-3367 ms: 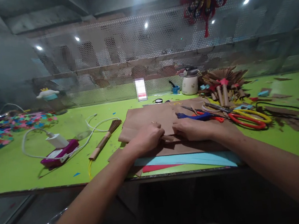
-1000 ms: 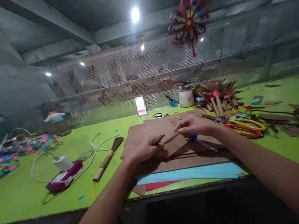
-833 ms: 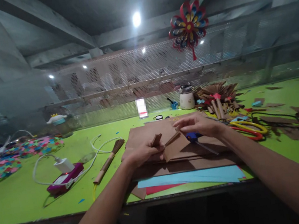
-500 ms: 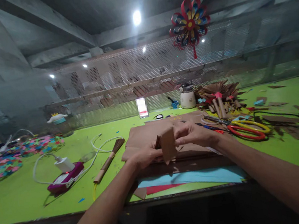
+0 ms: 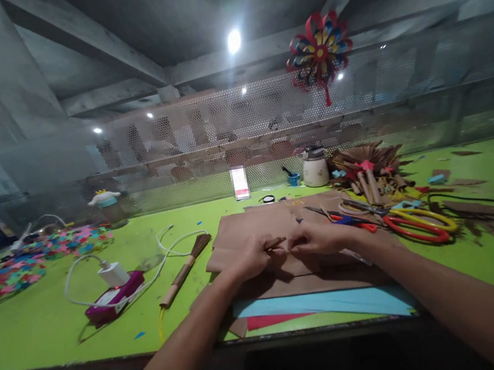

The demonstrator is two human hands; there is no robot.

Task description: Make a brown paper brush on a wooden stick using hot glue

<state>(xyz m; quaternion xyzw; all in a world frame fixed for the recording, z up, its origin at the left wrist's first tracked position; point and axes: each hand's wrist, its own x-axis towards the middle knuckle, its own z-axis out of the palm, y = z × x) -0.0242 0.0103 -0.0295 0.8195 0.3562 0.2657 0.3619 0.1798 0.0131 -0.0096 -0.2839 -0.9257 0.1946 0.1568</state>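
Note:
My left hand (image 5: 254, 258) is closed round a folded piece of brown paper (image 5: 276, 243), whose narrow edge faces me. My right hand (image 5: 319, 238) is just to its right, thumb and fingers pinched together close to the paper's end; whether anything is between them is hidden. Both hands are low over a stack of brown paper sheets (image 5: 239, 228). Under the stack's front edge, light blue paper (image 5: 325, 304) and a red strip (image 5: 271, 319) stick out. Scissors with red and yellow handles (image 5: 420, 227) lie right of my right hand.
A tied brown paper bundle (image 5: 181, 277) lies to the left, beside a purple power strip (image 5: 115, 297) with a white charger. Colourful paper stars (image 5: 74, 241) lie farther left. Behind stand a white jar (image 5: 315, 168), a blue pot (image 5: 293, 179) and fanned brown paper pieces (image 5: 366, 161).
The folded brown paper, upright with its flat face showing before, is now lowered and turned edge-on in my left hand. My right fingers have drawn into a pinch. The view has shifted slightly.

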